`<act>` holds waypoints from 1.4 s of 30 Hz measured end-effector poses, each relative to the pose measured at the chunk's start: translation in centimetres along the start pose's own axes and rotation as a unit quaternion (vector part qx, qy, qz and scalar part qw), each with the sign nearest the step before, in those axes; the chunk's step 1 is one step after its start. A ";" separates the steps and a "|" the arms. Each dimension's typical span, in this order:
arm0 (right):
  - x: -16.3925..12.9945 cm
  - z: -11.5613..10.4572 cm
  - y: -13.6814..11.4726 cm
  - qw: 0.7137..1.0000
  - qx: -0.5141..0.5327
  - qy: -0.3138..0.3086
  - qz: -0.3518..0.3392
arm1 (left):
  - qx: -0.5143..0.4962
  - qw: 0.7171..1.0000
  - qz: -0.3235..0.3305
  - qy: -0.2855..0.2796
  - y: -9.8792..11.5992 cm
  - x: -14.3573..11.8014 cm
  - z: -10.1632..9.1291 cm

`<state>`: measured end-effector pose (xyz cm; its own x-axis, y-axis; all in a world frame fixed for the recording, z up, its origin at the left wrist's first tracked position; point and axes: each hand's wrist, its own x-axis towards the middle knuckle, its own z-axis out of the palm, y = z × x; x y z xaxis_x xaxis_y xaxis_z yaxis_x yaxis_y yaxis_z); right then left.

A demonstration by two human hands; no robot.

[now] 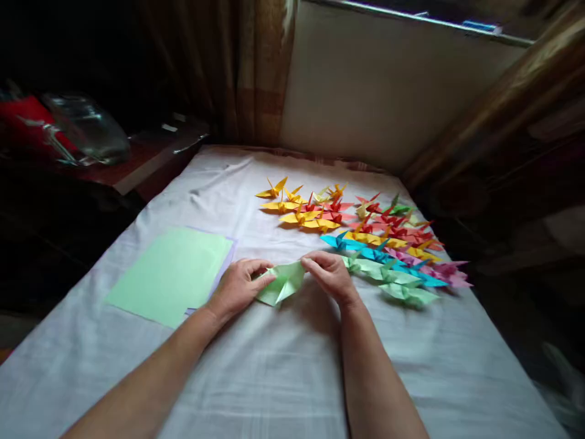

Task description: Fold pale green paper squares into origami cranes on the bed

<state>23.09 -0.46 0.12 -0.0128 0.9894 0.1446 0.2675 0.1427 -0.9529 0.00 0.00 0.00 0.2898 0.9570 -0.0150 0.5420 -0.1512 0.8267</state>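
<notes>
A light green sheet of origami paper [284, 284], creased and partly folded, is held between my hands above the white cloth. My left hand [238, 283] pinches its left side, the thumb on top. At its upper right corner, my right hand [329, 274] grips the paper between thumb and fingers. Just right of that hand lie pale green paper cranes [406, 294]. To the left, a stack of light green paper [171, 274] rests on the cloth, with purple sheets [227, 262] showing at its edge.
Rows of folded cranes in yellow [299, 217], red [336, 207], blue [340, 242] and pink [450, 272] cover the right back of the cloth-covered table [256, 378]. Beyond the left edge stands a dark wooden surface [150, 155] with a clear plastic container [89, 128]. Curtains [256, 73] hang behind.
</notes>
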 end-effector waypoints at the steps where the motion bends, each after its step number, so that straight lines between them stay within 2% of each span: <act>1: 0.0 -0.1 -0.1 1.000 -0.001 -0.005 -0.007 | -0.001 1.000 0.003 0.000 0.2 0.0 0.0; 9: -0.2 -0.6 -0.5 0.999 -0.017 -0.023 -0.031 | -0.020 1.000 0.000 0.002 0.5 0.1 0.0; 19: -0.1 -0.7 -0.3 0.998 -0.036 0.000 -0.044 | -0.099 0.993 -0.059 0.005 0.1 0.4 0.3; 31: 0.1 0.2 0.8 0.998 -0.035 0.043 -0.009 | -0.049 0.998 -0.026 0.022 0.3 0.2 0.4; 34: 0.1 0.4 0.7 0.999 -0.033 0.039 -0.004 | -0.035 0.999 -0.009 0.005 0.4 0.5 -0.1; 36: 0.0 0.5 0.5 0.999 -0.030 0.029 -0.002 | -0.045 0.999 -0.004 -0.027 0.4 0.8 -0.4; 39: 0.0 0.6 0.2 1.000 -0.027 0.006 -0.003 | -0.101 0.991 -0.028 -0.083 -0.1 1.1 -0.6; 42: 0.1 0.8 0.1 1.000 -0.025 0.000 -0.004 | -0.129 0.987 -0.049 -0.087 -0.4 1.2 -0.3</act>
<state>22.32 -0.36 -0.16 -0.0147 0.9884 0.1515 0.3160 0.1483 -0.9371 -0.06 1.28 -0.18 0.3888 0.9036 -0.1798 0.3619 0.0297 0.9317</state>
